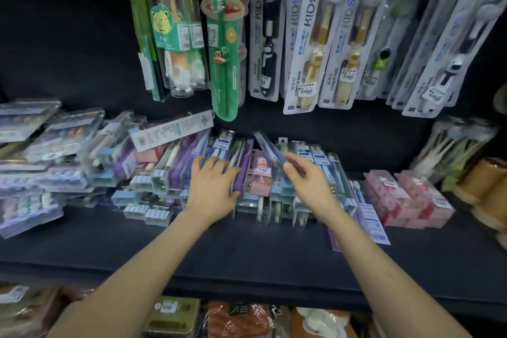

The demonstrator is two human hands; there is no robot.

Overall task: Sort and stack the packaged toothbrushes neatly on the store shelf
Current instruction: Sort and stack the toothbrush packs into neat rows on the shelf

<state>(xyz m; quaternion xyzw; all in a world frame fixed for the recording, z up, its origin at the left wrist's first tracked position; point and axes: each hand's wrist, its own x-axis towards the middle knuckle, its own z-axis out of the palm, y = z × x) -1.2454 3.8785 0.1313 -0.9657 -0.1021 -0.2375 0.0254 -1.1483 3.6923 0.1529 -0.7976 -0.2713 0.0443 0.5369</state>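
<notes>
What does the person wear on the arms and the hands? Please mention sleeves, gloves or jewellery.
Nothing worn shows. The left arm and the right arm are bare down to the picture's bottom edge, with no sleeve, watch or bracelet in view. The left grip and the right grip have no gloves and no rings that I can see. The nails look short and unpainted.

both bare forearms reach forward. the left hand (212, 186) lies palm down, fingers spread and straight. the right hand (310, 181) pinches a clear toothbrush pack (267, 145) between thumb and fingertips.
</notes>
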